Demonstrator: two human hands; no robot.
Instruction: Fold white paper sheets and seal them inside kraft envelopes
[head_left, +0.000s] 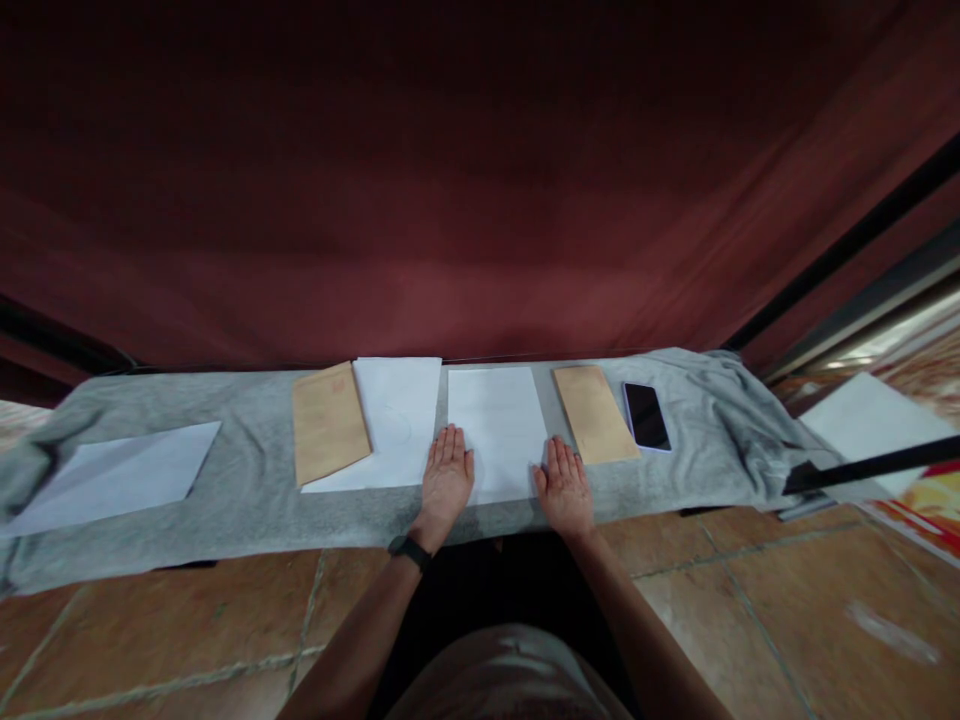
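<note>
A white sheet of paper [497,420] lies on the grey cloth straight in front of me. My left hand [448,475] rests flat at its left side, palm down, fingers stretched out and pointing away from me. On the opposite side, my right hand [564,485] lies flat by the sheet's right edge, fingers also extended. Neither hand grips anything. Left of the sheet are more white papers [401,410], partly covered by a brown envelope [330,420]. Another brown envelope [596,413] lies just beyond my right hand's fingertips.
A phone [647,416] with a dark screen lies right of the envelope. Another white paper [127,470] is at the far left of the grey cloth [255,510]. A dark red curtain-like surface [480,200] rises behind. Black bars [870,465] stand at the right.
</note>
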